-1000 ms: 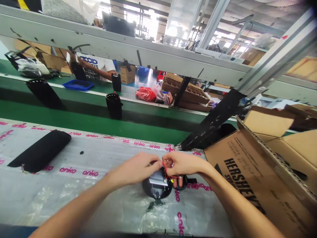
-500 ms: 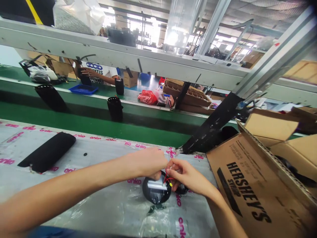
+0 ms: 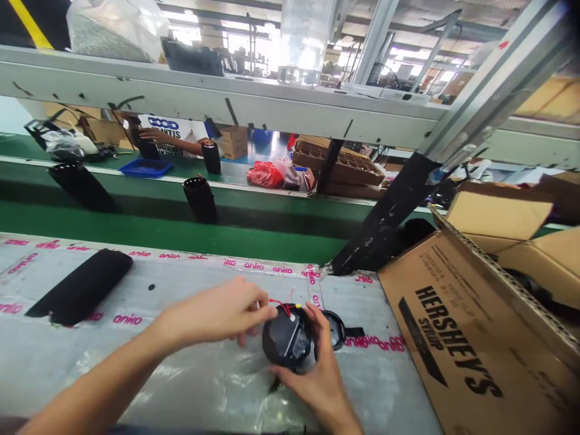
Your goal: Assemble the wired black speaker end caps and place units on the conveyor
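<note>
Right hand (image 3: 315,374) fingers (image 3: 318,323) clenched on rim of round black housing (image 3: 286,336), which sits mid-table on "anko" plastic sheet (image 3: 190,377). Left hand (image 3: 211,317) fingers released, open, just beside housing, off red wires (image 3: 281,306) on top. Black round cap (image 3: 336,330) just right of housing. Hershey's Syrup carton (image 3: 453,338) further right.
</note>
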A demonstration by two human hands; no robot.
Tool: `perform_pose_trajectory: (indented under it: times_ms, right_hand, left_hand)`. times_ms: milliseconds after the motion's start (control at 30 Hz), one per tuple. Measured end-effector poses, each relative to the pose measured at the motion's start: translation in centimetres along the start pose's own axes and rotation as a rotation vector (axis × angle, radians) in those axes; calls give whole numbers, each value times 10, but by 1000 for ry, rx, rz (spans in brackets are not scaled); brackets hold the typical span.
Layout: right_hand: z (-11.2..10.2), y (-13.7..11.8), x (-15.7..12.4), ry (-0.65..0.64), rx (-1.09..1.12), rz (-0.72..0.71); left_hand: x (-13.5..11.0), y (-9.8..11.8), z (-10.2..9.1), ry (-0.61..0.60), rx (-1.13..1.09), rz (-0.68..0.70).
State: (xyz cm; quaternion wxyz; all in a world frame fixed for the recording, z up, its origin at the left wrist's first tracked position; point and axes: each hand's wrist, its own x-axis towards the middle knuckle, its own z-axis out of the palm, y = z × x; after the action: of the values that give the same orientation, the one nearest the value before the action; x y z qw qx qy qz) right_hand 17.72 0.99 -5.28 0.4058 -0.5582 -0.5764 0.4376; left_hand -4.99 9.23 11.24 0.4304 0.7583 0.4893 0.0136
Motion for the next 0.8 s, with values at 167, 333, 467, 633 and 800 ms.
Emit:
perform_pose_trajectory:
  times_ms: [167, 333, 467, 633, 800]
  right_hand:
    - [-47, -29, 40, -378, 56, -122]
    - [-68, -45, 45, -420, -195, -191]
    - [-67, -54, 15, -140, -396, -477]
    - [-52, -71, -6, -12, -600, -852]
    - [-44, -88, 1, -128, -679, -778]
  left_hand:
    - [-22, -44, 33, 300, 22, 317]
    - [-15, -47, 83, 588, 242, 674]
    - [-4, -44, 80, 647, 370, 774]
    - [0, -37, 63, 554, 477, 860]
    - [-4, -29, 54, 457, 559, 849]
